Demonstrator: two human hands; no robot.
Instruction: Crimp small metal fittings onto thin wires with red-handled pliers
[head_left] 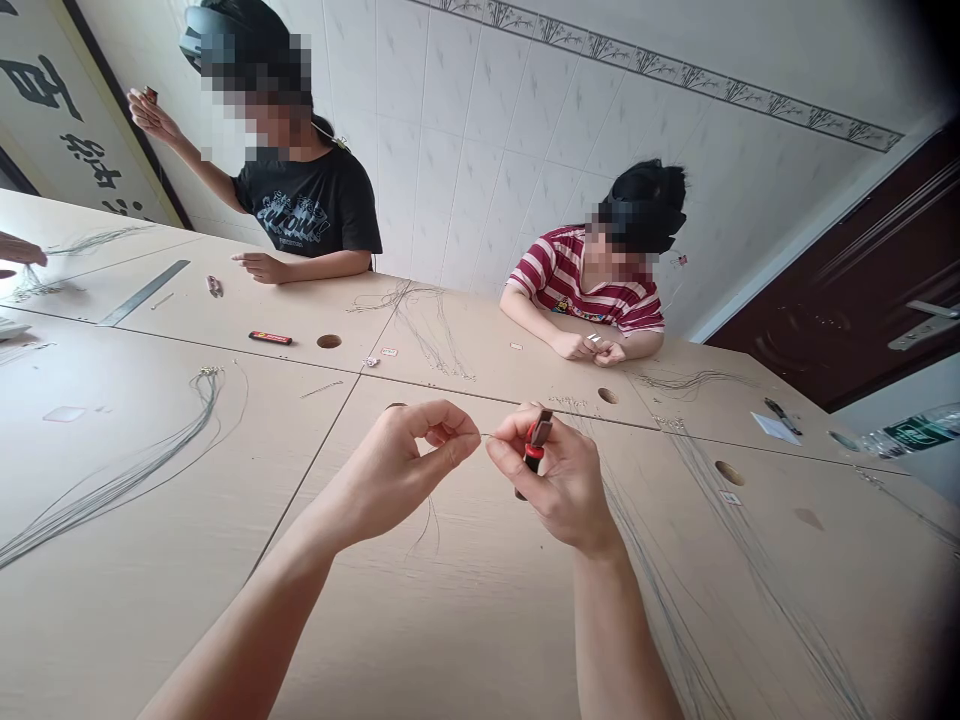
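Note:
My left hand (409, 465) is raised over the light wooden table (465, 620), its thumb and forefinger pinched on a thin wire (431, 520) that trails down below it. Close to its right, my right hand (555, 475) is closed round a small red and black tool (534, 450), with thumb and forefinger also pinching toward the wire's end. The two pinches almost touch.
Bundles of thin wires lie at the left (127, 470) and at the right (697, 470). Two people sit across the table, one in a black shirt (307, 210), one in a striped shirt (577, 280). A metal ruler (142, 293), a red lighter (270, 338) and a bottle (911, 432) lie about.

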